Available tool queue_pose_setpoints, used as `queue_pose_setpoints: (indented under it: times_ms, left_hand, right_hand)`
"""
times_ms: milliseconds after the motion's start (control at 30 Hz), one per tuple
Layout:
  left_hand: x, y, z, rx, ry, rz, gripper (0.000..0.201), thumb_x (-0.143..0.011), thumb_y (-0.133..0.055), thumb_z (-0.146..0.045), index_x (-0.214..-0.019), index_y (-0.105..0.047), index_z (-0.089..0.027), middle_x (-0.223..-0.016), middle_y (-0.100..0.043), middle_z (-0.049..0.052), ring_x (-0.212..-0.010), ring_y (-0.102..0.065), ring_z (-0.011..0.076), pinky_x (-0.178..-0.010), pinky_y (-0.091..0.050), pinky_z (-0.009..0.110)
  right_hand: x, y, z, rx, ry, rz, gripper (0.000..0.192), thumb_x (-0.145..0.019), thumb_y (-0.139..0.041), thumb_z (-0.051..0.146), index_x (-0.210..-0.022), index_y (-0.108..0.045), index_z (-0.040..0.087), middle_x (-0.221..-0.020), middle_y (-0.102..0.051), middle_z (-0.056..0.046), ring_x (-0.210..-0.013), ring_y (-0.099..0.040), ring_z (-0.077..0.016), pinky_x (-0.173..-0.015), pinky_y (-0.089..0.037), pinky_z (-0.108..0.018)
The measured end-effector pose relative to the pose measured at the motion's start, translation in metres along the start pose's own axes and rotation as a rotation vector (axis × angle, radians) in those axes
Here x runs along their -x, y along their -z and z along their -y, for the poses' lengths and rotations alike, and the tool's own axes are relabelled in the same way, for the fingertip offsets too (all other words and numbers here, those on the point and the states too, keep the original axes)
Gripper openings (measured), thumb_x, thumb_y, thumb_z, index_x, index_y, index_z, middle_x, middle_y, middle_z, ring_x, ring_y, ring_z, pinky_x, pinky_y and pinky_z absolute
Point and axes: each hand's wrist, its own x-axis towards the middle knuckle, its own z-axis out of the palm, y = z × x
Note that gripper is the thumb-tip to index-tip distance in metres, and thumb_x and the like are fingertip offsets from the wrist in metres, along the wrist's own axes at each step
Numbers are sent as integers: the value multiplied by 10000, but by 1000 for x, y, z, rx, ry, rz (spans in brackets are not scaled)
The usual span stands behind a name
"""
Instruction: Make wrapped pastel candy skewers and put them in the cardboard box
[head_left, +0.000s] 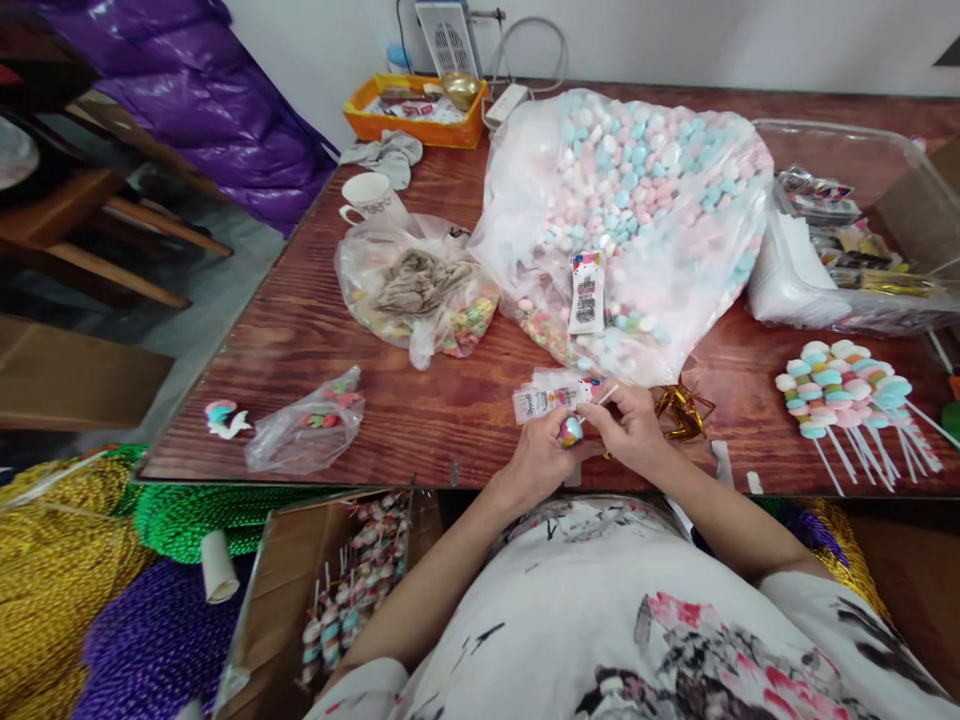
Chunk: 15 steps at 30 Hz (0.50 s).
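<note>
My left hand (pixel 536 460) is closed around a small pink and blue marshmallow piece (pixel 571 432) near the table's front edge. Close beside it, my right hand (pixel 634 425) pinches a thin white stick (pixel 606 396) that points up and right. Whether stick and marshmallow are joined is hidden by my fingers. Just beyond my hands lie printed clear packets (pixel 547 397), and another printed packet (pixel 587 292) rests on the big bag. Gold foil ties (pixel 682 410) lie right of my right hand.
A large clear bag of marshmallows (pixel 637 180) fills the back middle. At right are finished marshmallow sticks (pixel 844 385) and a plastic bin (pixel 915 180). Leftward are a smaller candy bag (pixel 420 285), a mug (pixel 371 195) and an orange tray (pixel 412 125). Below stands a carton (pixel 277 600).
</note>
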Motion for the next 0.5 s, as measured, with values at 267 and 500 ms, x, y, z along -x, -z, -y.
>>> queue_pose_setpoints:
  times_ms: [267,500]
  left_hand:
    - [3,-1,5,221,44,42,244,-676,-768,-269,-821,-625,-134,-767,-611,-21,-707,-529,122,-666,-443,224]
    - [8,17,8,300,50,216,510,-668,-818,-291,-1124,-644,-146,-906,-679,19,-804,-592,159,-734,-464,245]
  right_hand:
    - [0,-9,1,-70,-24,236,260,-847,-594,274,-611,-529,190,-551,-521,37,-510,-461,-92,-534,-357,-243]
    - [-12,17,10,-318,-132,26,302,-832,-670,423,-661,-574,194,-593,-531,41,-548,-447,-90,-538,-363,-235]
